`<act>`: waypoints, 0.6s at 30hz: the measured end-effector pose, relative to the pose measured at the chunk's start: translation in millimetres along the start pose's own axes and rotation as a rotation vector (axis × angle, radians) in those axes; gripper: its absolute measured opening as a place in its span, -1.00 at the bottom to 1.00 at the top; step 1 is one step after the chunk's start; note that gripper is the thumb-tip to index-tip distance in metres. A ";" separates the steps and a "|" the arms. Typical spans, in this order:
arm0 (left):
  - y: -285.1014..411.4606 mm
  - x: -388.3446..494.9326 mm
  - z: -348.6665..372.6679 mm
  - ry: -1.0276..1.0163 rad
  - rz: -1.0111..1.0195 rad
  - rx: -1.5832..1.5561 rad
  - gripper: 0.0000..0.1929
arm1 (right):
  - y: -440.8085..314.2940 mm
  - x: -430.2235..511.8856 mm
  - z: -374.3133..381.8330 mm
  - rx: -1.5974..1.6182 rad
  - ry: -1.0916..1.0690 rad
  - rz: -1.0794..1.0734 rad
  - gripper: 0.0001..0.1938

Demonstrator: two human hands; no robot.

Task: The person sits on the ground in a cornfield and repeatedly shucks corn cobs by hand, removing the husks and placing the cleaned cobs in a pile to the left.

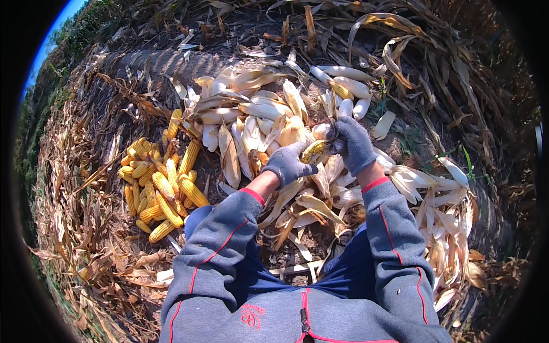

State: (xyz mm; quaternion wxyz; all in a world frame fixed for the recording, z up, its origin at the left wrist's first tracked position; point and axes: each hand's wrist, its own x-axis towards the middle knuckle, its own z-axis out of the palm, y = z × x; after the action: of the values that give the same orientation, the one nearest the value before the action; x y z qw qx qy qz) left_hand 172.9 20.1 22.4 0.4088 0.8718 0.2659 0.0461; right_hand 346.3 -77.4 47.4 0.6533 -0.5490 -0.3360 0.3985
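A partly husked ear of corn [316, 151] shows yellow kernels between my two gloved hands. My left hand [291, 164], in a grey glove, holds the ear from the left with the thumb along its near side. At the ear's right end, my right hand [354, 145] has its fingers curled against it; exactly what they pinch is hidden. Beneath and beyond both hands lies a heap of unhusked ears [261, 109] in pale dry husks. Loose peeled husks [317, 203] cover the ground between my knees.
To the left is a pile of bare yellow ears [165, 188]. Several whitish ears [351, 83] lie beyond my right hand. More stripped husks [446, 231] are heaped at the right. Dry corn stalks [454, 64] arch along the far right, and leaf litter [77, 188] spreads over the left.
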 end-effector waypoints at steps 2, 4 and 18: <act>-5.4 1.7 0.7 -0.014 -0.021 -0.076 -0.47 | -1.0 -1.8 1.6 0.049 0.043 0.023 -0.83; -8.0 2.7 -2.4 -0.017 -0.073 -0.049 -0.49 | -4.2 -2.9 0.5 0.160 0.080 0.178 -0.82; 20.7 -1.6 -13.2 0.179 -0.152 -0.199 -0.54 | 32.7 4.6 -16.0 -0.718 0.299 -0.057 -0.65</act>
State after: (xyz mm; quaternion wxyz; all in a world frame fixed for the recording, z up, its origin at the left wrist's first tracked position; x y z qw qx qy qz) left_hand 176.4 17.5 46.6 0.4702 0.7968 0.3606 0.1185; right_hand 357.5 -77.9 12.5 0.4723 -0.7852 -0.3700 0.1530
